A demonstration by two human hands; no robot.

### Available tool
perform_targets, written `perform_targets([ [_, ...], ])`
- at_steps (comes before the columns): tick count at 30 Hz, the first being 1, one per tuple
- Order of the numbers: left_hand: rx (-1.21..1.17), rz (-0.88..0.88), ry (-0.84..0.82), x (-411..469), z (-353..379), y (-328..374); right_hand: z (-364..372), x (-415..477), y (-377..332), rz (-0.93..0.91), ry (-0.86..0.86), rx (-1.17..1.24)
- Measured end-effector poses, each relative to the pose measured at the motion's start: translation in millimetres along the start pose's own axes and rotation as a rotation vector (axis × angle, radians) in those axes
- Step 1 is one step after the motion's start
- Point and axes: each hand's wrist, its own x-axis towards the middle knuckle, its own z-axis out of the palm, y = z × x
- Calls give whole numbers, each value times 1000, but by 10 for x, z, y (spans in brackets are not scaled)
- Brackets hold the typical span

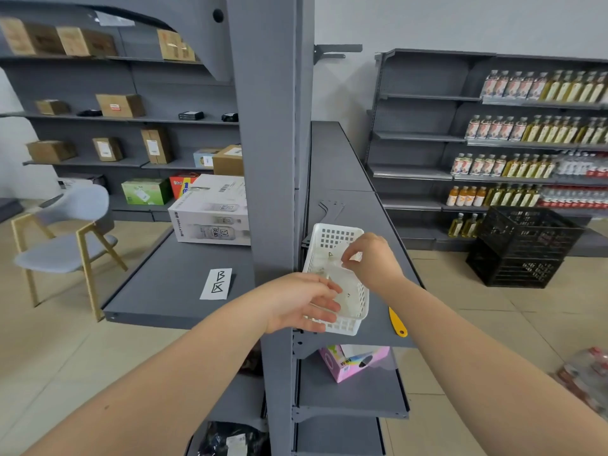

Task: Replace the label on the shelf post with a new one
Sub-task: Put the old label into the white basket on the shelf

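Both hands were over the white basket (353, 311) on the grey shelf (342, 166), just right of the shelf post (269, 159).

Left hand (297, 302): fingers (324, 306) loosely curled and slightly apart, lying across the basket's near left rim, apparently steadying it. Whether they gripped the rim or only rested on it could not be told.

Right hand (370, 260): thumb and forefinger pressed together, pinching the upper edge of a thin, pale, translucent sheet (334, 268) that hung below the fingertips into the basket. More pale sheets lay under it; one small dark mark showed, too small to read.

No label was visible on the post face in view. A white label with black characters (216, 284) lay flat on the other shelf, left of the post and well apart from both hands. A yellow tool (397, 322) lay on the shelf just right of the basket, below the right wrist.

Judged step: picking out a new label from the basket. Which label was old could not be told.

Next move, as I judge it: lift the pinched sheet clear without dragging others, separate any backing, then carry it left to the post and press it on straight.
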Motion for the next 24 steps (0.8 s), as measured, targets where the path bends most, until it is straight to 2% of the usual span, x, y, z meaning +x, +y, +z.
perform_targets([
  [4,17,1,16,-56,5,-37,-39,-51,-20,46,-26,66],
  [9,17,0,30,-160,-39,-170,3,-78,26,-32,-38,-69],
  [15,22,-48,88,-343,-313,-441,38,-99,29,13,-84,-79],
  [20,-18,-106,228,-506,-685,-614,79,-90,53,-31,-62,-22],
  [24,-61,-80,442,-525,-999,-661,78,-86,10,-28,-18,35],
])
